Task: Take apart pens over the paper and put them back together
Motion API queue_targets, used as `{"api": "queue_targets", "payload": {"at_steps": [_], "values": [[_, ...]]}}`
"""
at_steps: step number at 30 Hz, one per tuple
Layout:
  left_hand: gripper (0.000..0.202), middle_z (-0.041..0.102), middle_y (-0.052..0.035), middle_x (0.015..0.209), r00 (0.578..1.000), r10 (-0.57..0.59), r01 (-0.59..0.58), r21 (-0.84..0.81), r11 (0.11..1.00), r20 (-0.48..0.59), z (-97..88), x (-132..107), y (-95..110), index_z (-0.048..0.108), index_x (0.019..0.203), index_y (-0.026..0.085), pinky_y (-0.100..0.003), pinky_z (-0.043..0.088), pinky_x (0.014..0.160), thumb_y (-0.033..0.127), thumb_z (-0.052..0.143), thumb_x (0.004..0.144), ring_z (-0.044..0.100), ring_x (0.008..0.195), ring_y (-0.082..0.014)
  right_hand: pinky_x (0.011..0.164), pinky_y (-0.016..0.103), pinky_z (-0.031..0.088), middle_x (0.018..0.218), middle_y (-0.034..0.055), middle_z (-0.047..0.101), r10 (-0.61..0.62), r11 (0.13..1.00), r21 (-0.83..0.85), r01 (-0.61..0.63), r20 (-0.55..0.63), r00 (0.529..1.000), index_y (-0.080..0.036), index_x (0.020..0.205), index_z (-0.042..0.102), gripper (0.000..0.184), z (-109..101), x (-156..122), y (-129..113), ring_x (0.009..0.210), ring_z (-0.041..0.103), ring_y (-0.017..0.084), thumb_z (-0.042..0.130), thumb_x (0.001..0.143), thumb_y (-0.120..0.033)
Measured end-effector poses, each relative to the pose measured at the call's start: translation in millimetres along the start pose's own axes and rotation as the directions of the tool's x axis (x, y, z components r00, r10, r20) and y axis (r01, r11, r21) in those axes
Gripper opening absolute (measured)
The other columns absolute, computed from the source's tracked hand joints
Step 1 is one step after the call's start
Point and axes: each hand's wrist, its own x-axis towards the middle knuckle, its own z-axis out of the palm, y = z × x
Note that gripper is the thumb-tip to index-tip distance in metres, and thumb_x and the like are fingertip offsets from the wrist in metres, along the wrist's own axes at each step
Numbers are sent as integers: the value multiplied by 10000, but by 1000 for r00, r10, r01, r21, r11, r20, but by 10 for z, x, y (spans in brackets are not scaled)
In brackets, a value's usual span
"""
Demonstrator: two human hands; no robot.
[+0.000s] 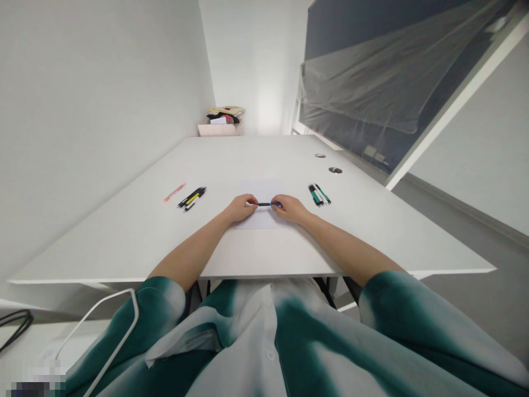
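A slim pen [265,204] with a dark barrel and a blue end lies level between both hands, over a white sheet of paper [263,190] on the white table [136,231]. My left hand [241,208] is closed on the pen's dark left end. My right hand [290,208] is closed on its blue right end. Both forearms rest on the tabletop.
A cluster of black and yellow pens [192,197] lies to the left, with a pink pen [174,193] further left. Several green and black pens [319,194] lie to the right. Two round cable holes [335,170] sit behind them. A box with clutter [221,122] stands at the far end.
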Motion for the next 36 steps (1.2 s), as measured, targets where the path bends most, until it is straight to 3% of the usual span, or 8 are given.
{"api": "queue_targets", "payload": {"at_steps": [5, 12, 29, 36], "values": [[281, 721, -64, 998, 1000, -25, 25, -9, 1000, 3, 3, 12, -16, 697, 981, 161, -318, 496, 864, 329, 578, 790, 641, 901, -201, 759, 276, 405, 988, 81, 702, -5, 1000, 3, 5, -7, 1000, -178, 1045, 679, 233, 8, -3, 12, 852, 604, 189, 510, 905, -258], [411, 725, -56, 867, 995, -22, 18, 42, 999, 101, 1, 55, -48, 723, 884, 156, -316, 488, 815, 423, 411, 882, 628, 843, -204, 775, 273, 411, 998, 85, 698, -22, 1000, 10, 22, -23, 1000, -171, 1045, 678, 226, 23, 4, 30, 863, 604, 186, 518, 908, -252], [272, 731, -75, 994, 999, -9, 6, 81, 997, 37, 4, 34, -9, 719, 967, 163, -325, 500, 887, 311, 527, 846, 650, 916, -205, 815, 281, 430, 1084, 99, 696, 4, 1000, -27, -3, 44, 999, -176, 1093, 670, 251, 24, 22, 28, 974, 618, 206, 480, 950, -254], [253, 724, -67, 1001, 1000, -10, 11, 62, 998, -11, -14, 13, 4, 715, 965, 170, -327, 502, 880, 297, 547, 823, 644, 925, -208, 790, 282, 434, 1062, 84, 705, 31, 999, 12, -31, -3, 1000, -194, 1076, 671, 232, -14, 15, 22, 930, 628, 201, 541, 910, -292]]}}
